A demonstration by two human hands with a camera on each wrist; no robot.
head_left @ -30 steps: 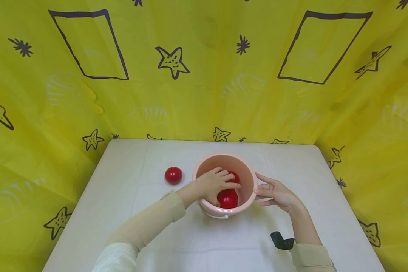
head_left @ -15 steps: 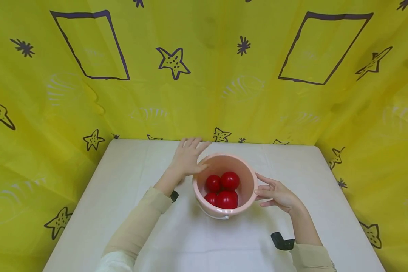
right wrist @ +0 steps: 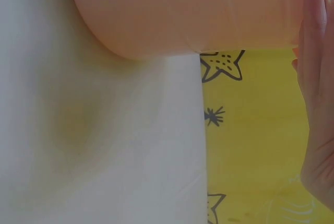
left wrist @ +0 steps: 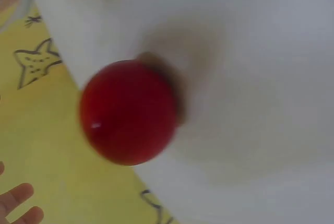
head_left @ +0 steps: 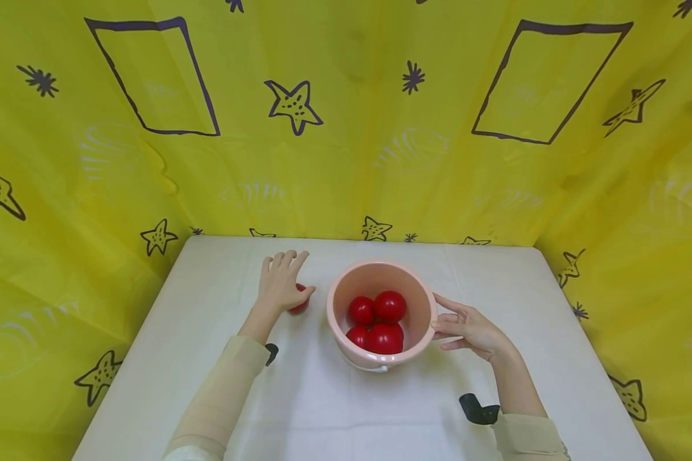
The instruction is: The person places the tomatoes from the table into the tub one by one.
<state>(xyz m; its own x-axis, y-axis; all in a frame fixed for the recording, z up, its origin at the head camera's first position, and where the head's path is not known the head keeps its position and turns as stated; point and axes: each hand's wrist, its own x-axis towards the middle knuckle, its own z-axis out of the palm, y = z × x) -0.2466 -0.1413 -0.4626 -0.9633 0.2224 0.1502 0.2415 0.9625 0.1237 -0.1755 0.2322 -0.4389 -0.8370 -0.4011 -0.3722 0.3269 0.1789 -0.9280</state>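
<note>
A pink bucket (head_left: 340, 288) stands on the white table, with several glossy red, round, tomato-like things (head_left: 389, 306) inside it. Left of it lies another round red tomato-like thing (head_left: 301, 301), partly hidden by my left hand (head_left: 279, 282). That hand hovers over it, thumb spread from the fingers; in the left wrist view a visible gap separates the fingertips from the red thing (left wrist: 129, 113). My right hand (head_left: 473, 330) rests fairly straight fingers against the bucket's right side at the rim. The right wrist view shows fingers (right wrist: 314, 41) along the bucket's outer wall (right wrist: 182, 12).
A white handle (head_left: 369, 367) hangs at the bucket's front. Black wrist-worn devices (head_left: 478, 410) show by both sleeves. A yellow curtain with drawn starfish (head_left: 295, 105) surrounds the back and sides of the white table (head_left: 496, 269).
My left hand has come out of the bucket and moved left over the lone red thing. More red things show inside the bucket. My right hand and the bucket have stayed put.
</note>
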